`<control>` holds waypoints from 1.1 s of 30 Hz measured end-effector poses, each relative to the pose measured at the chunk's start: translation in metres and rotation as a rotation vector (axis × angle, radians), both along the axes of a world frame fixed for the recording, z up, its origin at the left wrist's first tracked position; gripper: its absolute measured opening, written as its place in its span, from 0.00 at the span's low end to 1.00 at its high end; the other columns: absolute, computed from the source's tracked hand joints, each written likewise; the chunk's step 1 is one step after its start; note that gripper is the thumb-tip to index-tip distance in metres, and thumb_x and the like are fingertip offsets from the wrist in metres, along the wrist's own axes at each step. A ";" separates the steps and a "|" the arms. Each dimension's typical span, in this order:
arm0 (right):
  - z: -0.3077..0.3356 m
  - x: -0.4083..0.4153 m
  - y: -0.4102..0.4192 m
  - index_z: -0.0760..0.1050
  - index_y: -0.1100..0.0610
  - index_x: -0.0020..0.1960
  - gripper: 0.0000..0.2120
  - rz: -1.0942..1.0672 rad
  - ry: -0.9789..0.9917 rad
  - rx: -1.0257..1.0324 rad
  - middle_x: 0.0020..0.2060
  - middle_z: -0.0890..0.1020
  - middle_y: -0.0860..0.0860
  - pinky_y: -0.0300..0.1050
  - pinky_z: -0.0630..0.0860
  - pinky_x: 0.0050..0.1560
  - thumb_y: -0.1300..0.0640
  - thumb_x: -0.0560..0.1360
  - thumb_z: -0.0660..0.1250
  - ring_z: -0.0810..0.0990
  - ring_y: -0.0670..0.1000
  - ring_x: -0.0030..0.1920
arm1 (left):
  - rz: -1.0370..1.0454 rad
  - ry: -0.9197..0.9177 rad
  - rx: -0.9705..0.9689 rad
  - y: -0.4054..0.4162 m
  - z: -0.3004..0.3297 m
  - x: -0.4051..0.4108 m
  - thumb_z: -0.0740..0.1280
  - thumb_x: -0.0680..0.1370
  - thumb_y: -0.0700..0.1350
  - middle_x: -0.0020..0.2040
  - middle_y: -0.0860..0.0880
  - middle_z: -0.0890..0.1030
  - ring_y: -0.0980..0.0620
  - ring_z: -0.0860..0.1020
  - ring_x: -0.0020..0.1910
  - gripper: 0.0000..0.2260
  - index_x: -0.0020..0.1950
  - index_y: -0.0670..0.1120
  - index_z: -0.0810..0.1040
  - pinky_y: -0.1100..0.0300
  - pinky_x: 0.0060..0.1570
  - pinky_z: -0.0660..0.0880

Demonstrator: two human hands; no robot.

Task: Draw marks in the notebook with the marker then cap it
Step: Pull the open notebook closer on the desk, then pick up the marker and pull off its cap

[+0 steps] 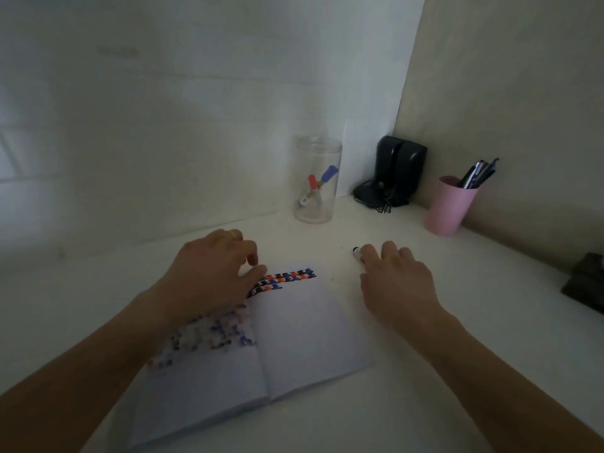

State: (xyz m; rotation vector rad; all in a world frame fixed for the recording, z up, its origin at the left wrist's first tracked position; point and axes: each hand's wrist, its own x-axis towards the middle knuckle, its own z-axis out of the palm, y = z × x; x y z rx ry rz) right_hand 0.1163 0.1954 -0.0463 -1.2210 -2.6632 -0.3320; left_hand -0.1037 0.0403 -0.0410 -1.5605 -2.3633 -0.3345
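We can make out only the dark tip and a short pale stretch of the marker [358,255]; the rest lies under the fingers of the right hand [397,282], so we cannot tell whether it is capped, nor whether the fingers have closed on it or merely rest on top. That hand lies palm down on the white desk [457,371], fingers curled forward, just to the right of the notebook [294,335]. The left hand [212,276] presses palm down on the upper part of the notebook's left page, fingers loosely bent and holding nothing, a ring on 1 finger; it covers part of the rows of blue, orange and black marks [287,279] that run along the top of the right page toward the right hand. Faint blurred marks show on the left page below the left wrist. Beyond the hands stand a clear jar [317,181] with 2 small items we cannot identify, a pair of black speakers [397,171], and a pink cup [449,207] of pens. At the far right edge a dark object [586,282] is cut off.
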 end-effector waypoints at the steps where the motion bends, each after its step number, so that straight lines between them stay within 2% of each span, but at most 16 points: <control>1: -0.002 -0.004 0.002 0.64 0.52 0.75 0.23 -0.015 -0.040 -0.027 0.59 0.77 0.56 0.50 0.76 0.48 0.57 0.80 0.61 0.78 0.57 0.56 | -0.007 0.002 0.021 0.004 0.002 -0.007 0.60 0.77 0.64 0.48 0.57 0.79 0.54 0.78 0.50 0.15 0.50 0.57 0.81 0.58 0.41 0.69; 3: -0.005 -0.011 0.007 0.62 0.53 0.76 0.27 -0.001 -0.085 -0.045 0.59 0.77 0.56 0.49 0.73 0.44 0.62 0.78 0.63 0.79 0.57 0.55 | -0.017 -0.013 0.057 0.011 0.005 -0.018 0.61 0.77 0.63 0.47 0.57 0.79 0.56 0.76 0.44 0.14 0.49 0.57 0.81 0.59 0.39 0.69; 6: 0.003 -0.023 0.007 0.68 0.54 0.70 0.22 0.042 -0.042 0.028 0.54 0.77 0.54 0.46 0.69 0.39 0.65 0.78 0.64 0.74 0.54 0.45 | -0.037 -0.062 0.133 0.014 0.002 -0.029 0.63 0.78 0.60 0.44 0.58 0.79 0.56 0.77 0.41 0.11 0.48 0.57 0.81 0.59 0.39 0.72; 7: 0.006 -0.028 0.006 0.70 0.54 0.68 0.19 0.076 0.008 0.069 0.53 0.77 0.53 0.46 0.70 0.38 0.64 0.78 0.64 0.73 0.53 0.43 | -0.041 -0.071 0.181 0.013 -0.001 -0.032 0.64 0.78 0.59 0.44 0.58 0.79 0.56 0.78 0.41 0.10 0.48 0.56 0.81 0.59 0.39 0.73; 9: 0.009 -0.040 0.004 0.72 0.52 0.69 0.18 0.224 0.209 0.054 0.53 0.79 0.50 0.46 0.76 0.42 0.61 0.80 0.65 0.76 0.51 0.45 | -0.054 -0.045 0.257 0.008 -0.008 -0.035 0.64 0.79 0.57 0.44 0.57 0.80 0.54 0.79 0.41 0.10 0.50 0.55 0.81 0.58 0.38 0.74; 11: 0.012 -0.054 -0.001 0.74 0.52 0.70 0.19 0.398 0.506 -0.215 0.53 0.81 0.48 0.41 0.78 0.45 0.61 0.80 0.68 0.80 0.50 0.45 | -0.097 0.059 0.280 0.004 -0.013 -0.035 0.63 0.80 0.57 0.45 0.55 0.82 0.52 0.81 0.41 0.12 0.53 0.53 0.81 0.57 0.39 0.75; 13: 0.012 -0.065 -0.008 0.80 0.53 0.66 0.16 0.455 0.845 -0.713 0.50 0.85 0.48 0.36 0.82 0.43 0.62 0.79 0.71 0.84 0.49 0.44 | -0.156 0.160 0.291 0.001 -0.013 -0.033 0.59 0.82 0.56 0.47 0.53 0.83 0.50 0.81 0.43 0.14 0.56 0.51 0.81 0.55 0.41 0.76; 15: 0.004 -0.069 -0.013 0.84 0.57 0.60 0.11 0.435 1.105 -1.187 0.46 0.87 0.51 0.38 0.84 0.45 0.62 0.78 0.72 0.86 0.49 0.44 | -0.199 0.186 0.328 0.000 -0.009 -0.029 0.57 0.83 0.55 0.47 0.51 0.84 0.49 0.81 0.44 0.16 0.57 0.49 0.81 0.52 0.43 0.76; 17: -0.007 -0.069 -0.015 0.87 0.59 0.53 0.11 0.386 1.224 -1.418 0.42 0.87 0.54 0.41 0.85 0.47 0.56 0.72 0.76 0.86 0.51 0.41 | -0.235 0.175 0.340 0.000 -0.007 -0.022 0.56 0.84 0.54 0.47 0.51 0.84 0.48 0.81 0.44 0.17 0.57 0.49 0.81 0.51 0.44 0.75; 20: -0.019 -0.068 -0.015 0.87 0.56 0.42 0.10 0.380 1.214 -1.382 0.33 0.82 0.54 0.41 0.80 0.37 0.49 0.68 0.77 0.79 0.50 0.34 | -0.308 0.132 0.339 0.000 -0.006 -0.013 0.55 0.84 0.56 0.46 0.52 0.84 0.50 0.82 0.44 0.18 0.58 0.49 0.81 0.51 0.46 0.75; 22: -0.022 -0.068 -0.017 0.87 0.55 0.43 0.10 0.433 1.226 -1.409 0.32 0.81 0.54 0.40 0.77 0.34 0.49 0.67 0.78 0.78 0.49 0.32 | -0.355 0.111 0.334 -0.001 -0.005 -0.009 0.56 0.84 0.58 0.43 0.54 0.83 0.52 0.81 0.42 0.18 0.57 0.49 0.81 0.54 0.46 0.74; 24: -0.023 -0.068 -0.020 0.86 0.58 0.45 0.12 0.493 1.248 -1.505 0.34 0.83 0.56 0.40 0.79 0.35 0.53 0.66 0.80 0.81 0.51 0.33 | -0.396 0.131 0.330 -0.001 -0.006 -0.008 0.60 0.82 0.59 0.41 0.55 0.82 0.53 0.79 0.39 0.17 0.54 0.49 0.81 0.58 0.44 0.71; 27: -0.025 -0.065 -0.021 0.85 0.59 0.47 0.10 0.531 1.285 -1.593 0.37 0.85 0.60 0.42 0.83 0.39 0.61 0.67 0.80 0.84 0.53 0.37 | -0.441 0.174 0.347 0.001 -0.008 -0.009 0.64 0.81 0.58 0.37 0.54 0.81 0.52 0.77 0.35 0.14 0.49 0.49 0.81 0.58 0.40 0.71; 30: -0.026 -0.060 -0.018 0.85 0.59 0.48 0.12 0.551 1.357 -1.635 0.40 0.87 0.60 0.42 0.84 0.44 0.61 0.65 0.79 0.87 0.54 0.41 | -0.446 0.175 0.350 0.002 -0.010 -0.012 0.66 0.80 0.58 0.38 0.55 0.81 0.54 0.74 0.34 0.12 0.51 0.50 0.81 0.60 0.39 0.71; 33: -0.026 -0.059 -0.016 0.87 0.58 0.48 0.13 0.555 1.367 -1.624 0.42 0.88 0.58 0.41 0.84 0.46 0.60 0.63 0.79 0.87 0.52 0.42 | -0.435 0.183 0.370 0.003 -0.011 -0.014 0.70 0.79 0.52 0.38 0.55 0.81 0.56 0.74 0.33 0.09 0.54 0.49 0.81 0.60 0.37 0.73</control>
